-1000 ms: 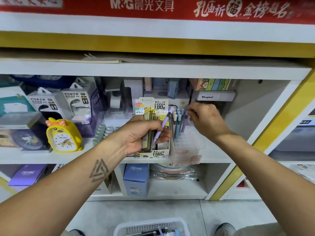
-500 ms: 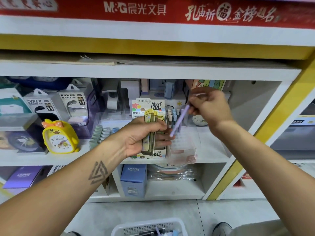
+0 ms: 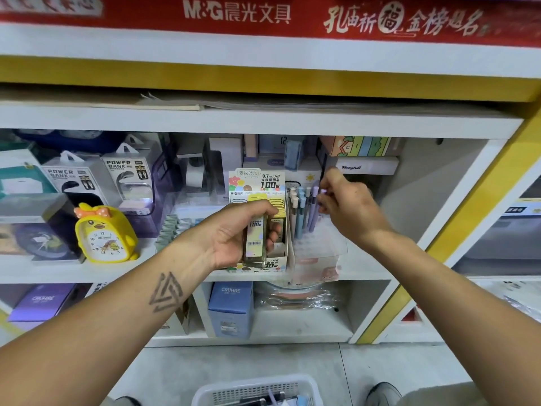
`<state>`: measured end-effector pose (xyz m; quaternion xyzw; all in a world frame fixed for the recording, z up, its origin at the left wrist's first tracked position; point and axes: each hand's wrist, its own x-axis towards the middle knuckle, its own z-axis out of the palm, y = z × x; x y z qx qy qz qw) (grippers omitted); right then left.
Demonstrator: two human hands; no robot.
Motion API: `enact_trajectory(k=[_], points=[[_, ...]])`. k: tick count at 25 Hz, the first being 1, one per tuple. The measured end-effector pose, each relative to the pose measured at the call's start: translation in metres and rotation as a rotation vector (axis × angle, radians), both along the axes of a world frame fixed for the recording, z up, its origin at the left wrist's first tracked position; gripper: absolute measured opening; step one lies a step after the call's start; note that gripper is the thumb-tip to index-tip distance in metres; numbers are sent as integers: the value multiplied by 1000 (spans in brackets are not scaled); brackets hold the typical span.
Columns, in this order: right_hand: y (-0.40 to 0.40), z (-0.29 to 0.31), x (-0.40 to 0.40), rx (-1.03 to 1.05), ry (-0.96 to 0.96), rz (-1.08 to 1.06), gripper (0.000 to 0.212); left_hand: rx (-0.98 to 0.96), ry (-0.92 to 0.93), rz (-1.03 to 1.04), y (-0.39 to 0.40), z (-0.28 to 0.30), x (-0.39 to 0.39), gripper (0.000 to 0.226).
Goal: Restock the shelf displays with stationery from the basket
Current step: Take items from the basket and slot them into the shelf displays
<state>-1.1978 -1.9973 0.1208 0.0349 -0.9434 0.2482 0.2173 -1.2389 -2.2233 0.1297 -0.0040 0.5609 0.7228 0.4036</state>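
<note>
A stack of pencil-lead cases (image 3: pixel 257 238) is gripped in the left hand (image 3: pixel 234 232), fingers and thumb curled round it, directly in front of the M&G lead display box (image 3: pixel 257 183) at the middle of the white shelf (image 3: pixel 263 121). At about 2 o'clock from that hand, the right hand (image 3: pixel 348 206) is raised beside the clear pen holder (image 3: pixel 319 250), and the top end of a lilac mechanical pencil (image 3: pixel 313 210) is pinched between its thumb and fingertips. The pencil stands tilted in the holder among blue and pale pencils (image 3: pixel 300 212), just right of the display box.

At 9 o'clock from the left hand a yellow duck alarm clock (image 3: pixel 104 232) is seen on the same shelf, with two power bank boxes (image 3: pixel 128 177) behind it at roughly 10 o'clock. On the lower shelf, a blue CRUHRE box (image 3: pixel 231 309) stands at 6 o'clock from the display box. The white basket (image 3: pixel 257 389) rests on the floor at 6 o'clock, at the frame's bottom edge, with stationery partly visible in it.
</note>
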Motion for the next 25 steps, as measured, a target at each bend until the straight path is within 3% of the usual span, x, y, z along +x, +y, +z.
enact_trajectory(k=[4, 7, 9, 11, 13, 17, 19, 23, 25], points=[[-1, -3, -2, 95, -38, -23, 14, 83, -83, -10, -5, 3, -3, 32], [-7, 5, -5, 222, 28, -101, 21, 153, -46, -56, -7, 5, -2, 36], [-23, 15, -3, -8, 12, -90, 24, 178, 39, -70, -8, 4, 0, 33], [-42, 23, -1, -368, -186, 12, 32, 191, 125, -78, -10, 1, 1, 33], [-55, 24, -1, -512, -304, 72, 31, 181, 179, -82, -13, 1, 1, 36], [-54, 35, -3, -750, -195, 62, 15, 103, 267, 53, -21, 4, -5, 29], [-49, 41, -4, -674, -103, 55, 12, 38, 307, 183, -29, 8, -11, 24], [-48, 37, -5, -115, -10, 44, 11, -30, 264, 324, -44, 12, -17, 25], [-50, 32, -6, 13, -11, 66, 11, -26, 228, 335, -47, 13, -16, 29]])
